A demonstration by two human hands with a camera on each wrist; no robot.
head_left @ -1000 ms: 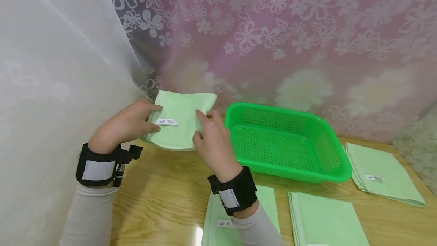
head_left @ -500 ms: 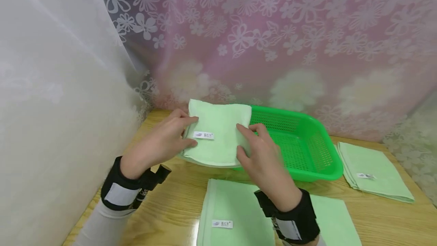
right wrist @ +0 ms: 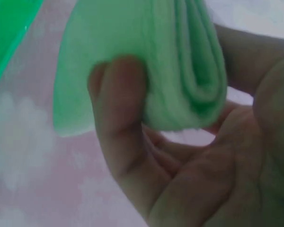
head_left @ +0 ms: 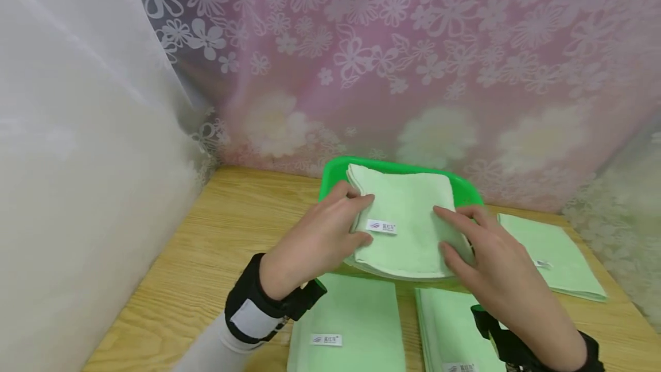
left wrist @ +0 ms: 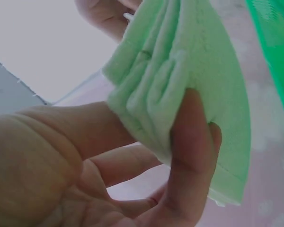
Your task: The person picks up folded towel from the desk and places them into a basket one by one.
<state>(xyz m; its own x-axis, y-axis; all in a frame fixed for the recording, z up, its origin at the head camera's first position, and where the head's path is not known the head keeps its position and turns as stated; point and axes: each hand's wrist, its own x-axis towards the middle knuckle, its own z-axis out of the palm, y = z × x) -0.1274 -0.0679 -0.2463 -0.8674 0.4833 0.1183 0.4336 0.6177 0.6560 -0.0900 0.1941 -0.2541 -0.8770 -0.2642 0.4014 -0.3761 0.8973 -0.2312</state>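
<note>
A folded pale green towel (head_left: 408, 217) with a small white label is held up between both hands in the head view, in front of the green basket (head_left: 351, 163) and hiding most of it. My left hand (head_left: 317, 240) pinches its left edge. At the opposite edge, my right hand (head_left: 496, 251) grips the layers between thumb and fingers. The left wrist view shows the towel's stacked folds (left wrist: 156, 90) between thumb and fingers. In the right wrist view, a rounded fold of the towel (right wrist: 180, 71) sits in the right hand's grasp.
On the wooden table (head_left: 196, 245) lie more folded green towels: one at front centre (head_left: 356, 309), another right of it (head_left: 454, 320), and a third at the far right (head_left: 563, 257). A floral curtain (head_left: 361, 73) hangs behind, with a white sheet (head_left: 77, 159) on the left.
Both hands have carried the towel rightward, from left of the green basket to in front of it, keeping their grip. The other towels have stayed on the table; the view has shifted slightly.
</note>
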